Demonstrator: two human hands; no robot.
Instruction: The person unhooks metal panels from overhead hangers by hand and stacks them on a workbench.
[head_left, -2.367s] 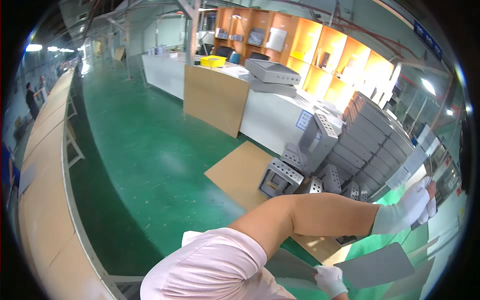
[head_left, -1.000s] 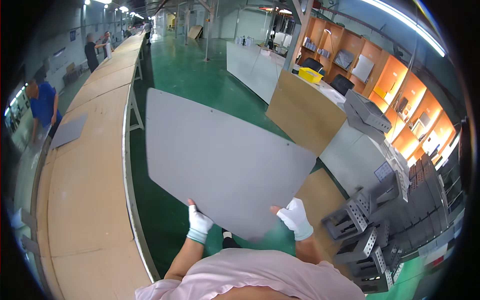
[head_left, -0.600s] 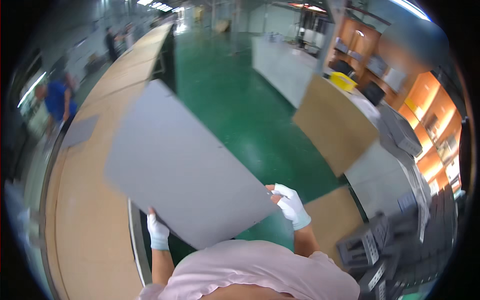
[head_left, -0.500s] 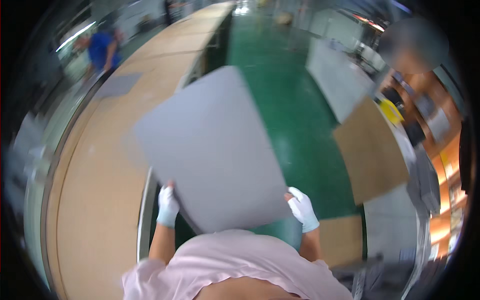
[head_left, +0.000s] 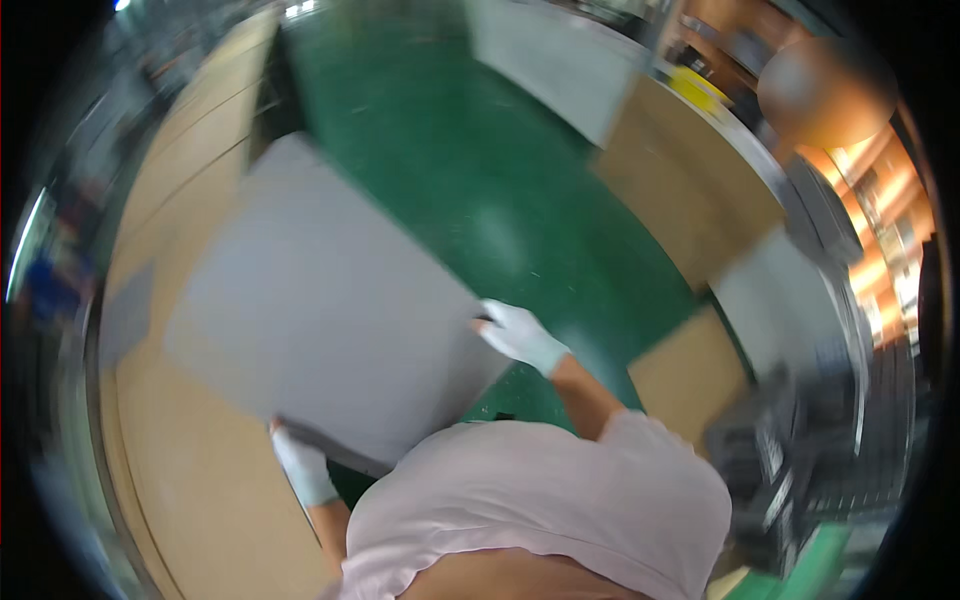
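A large grey flat panel [head_left: 325, 290] with rounded corners is held in front of me, its far left part over the wooden table. My left hand [head_left: 300, 468], in a white glove with bare fingertips, grips the near left edge. On the opposite side, my right hand [head_left: 517, 333], gloved the same way, is closed on the right edge. The fingers under the panel are hidden. Whether the panel touches the table cannot be made out.
The long wooden table [head_left: 190, 440] runs along my left, bearing another grey panel [head_left: 128, 315]. Green floor [head_left: 420, 150] lies ahead. At right are brown cardboard sheets [head_left: 680, 180], a white counter [head_left: 550, 60], a yellow object [head_left: 697, 88] and grey crates [head_left: 770, 450].
My view has turned right. The panel, in both hands, has swung left toward the table, and my right hand now reaches further forward and across.
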